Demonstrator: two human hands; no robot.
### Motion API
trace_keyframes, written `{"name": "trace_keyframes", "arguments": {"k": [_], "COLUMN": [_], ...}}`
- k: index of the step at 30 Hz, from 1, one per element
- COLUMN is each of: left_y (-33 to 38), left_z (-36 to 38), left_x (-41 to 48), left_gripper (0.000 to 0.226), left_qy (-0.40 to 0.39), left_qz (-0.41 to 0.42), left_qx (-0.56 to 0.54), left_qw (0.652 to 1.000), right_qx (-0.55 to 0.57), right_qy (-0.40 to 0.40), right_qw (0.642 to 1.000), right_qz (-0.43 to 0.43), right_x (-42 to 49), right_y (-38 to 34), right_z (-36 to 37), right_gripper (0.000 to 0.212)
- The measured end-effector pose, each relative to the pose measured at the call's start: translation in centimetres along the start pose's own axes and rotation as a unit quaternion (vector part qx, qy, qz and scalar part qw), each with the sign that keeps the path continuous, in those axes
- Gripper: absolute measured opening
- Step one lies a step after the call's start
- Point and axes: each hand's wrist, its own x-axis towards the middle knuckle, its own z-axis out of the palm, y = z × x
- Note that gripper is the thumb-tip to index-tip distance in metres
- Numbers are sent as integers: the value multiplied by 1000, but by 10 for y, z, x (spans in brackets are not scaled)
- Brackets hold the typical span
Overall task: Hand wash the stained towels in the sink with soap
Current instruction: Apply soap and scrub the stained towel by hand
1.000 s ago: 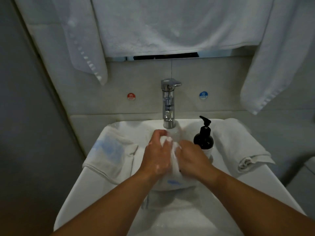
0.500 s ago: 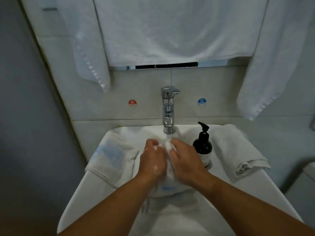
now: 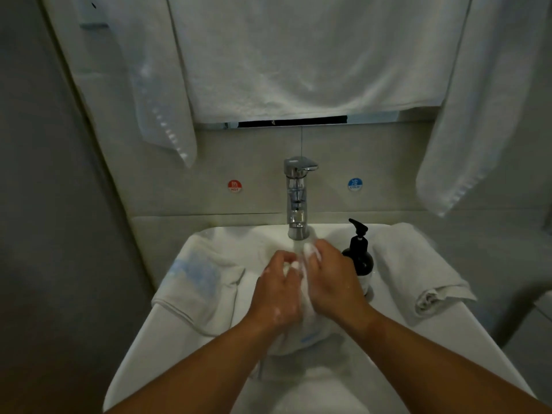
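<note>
Towel (image 3: 310,330) bunched over sink (image 3: 179,339) — left hand (image 3: 277,294), right hand (image 3: 331,279), fingers (image 3: 279,259) curled tight round it.

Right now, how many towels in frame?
6. One towel gripped by left hand and right hand under the faucet; blue-stained towel on the sink's left rim; folded towel on its right rim; three hanging above: left towel, centre towel, right towel. Others may be hidden.
</note>
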Motion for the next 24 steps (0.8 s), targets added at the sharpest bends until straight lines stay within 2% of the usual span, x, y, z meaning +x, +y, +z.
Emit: {"name": "trace_keyframes", "arguments": {"k": [3,5,7,10,12,14,16,18,20,21,23,24], "left_y": [5,4,1,0,3,5,2,0,2,3,7,8], "left_z": [1,0,-3,-2,-1,0,-2,-4,-2,0,-1,0], "left_x": [3,9,8,-1,-1,5,11,7,0,-2,-1,2], "left_gripper": [17,14,15,17,20,17,12,15,18,18,13,10], "left_qy": [55,95,65,1,15,66,94,42,-7,-7,21,43], "left_qz": [36,-22,-75,-5,45,39,-25,-72,-40,-8,25,21], "left_qx": [-79,-40,11,23,-56,-68,-15,30,35,10,-68,-87], "left_qw": [995,994,995,1000,997,995,995,996,999,1000,997,995], "right_qx": [-97,-35,33,30,-33,-91,-45,23,40,24,-44,-78], "right_qy": [-78,-61,-18,20,-16,-76,-86,-47,6,11,-39,-75], "right_qw": [992,997,997,999,999,992,995,998,999,1000,996,992], "right_qz": [27,-25,-66,-17,40,28,-10,-34,-9,16,71,67], "right_x": [-3,-13,-18,-5,1,-5,-14,-15,-6,0,2,0], "right_y": [8,0,-9,-10,-1,2,-4,-11,-13,-11,-5,-1], "right_z": [-2,-2,-1,-5,-9,-8,-5,-3,-6,-8,-12,-11], "right_gripper": [35,31,31,22,31,38,33,32,30,27,32,36]}}
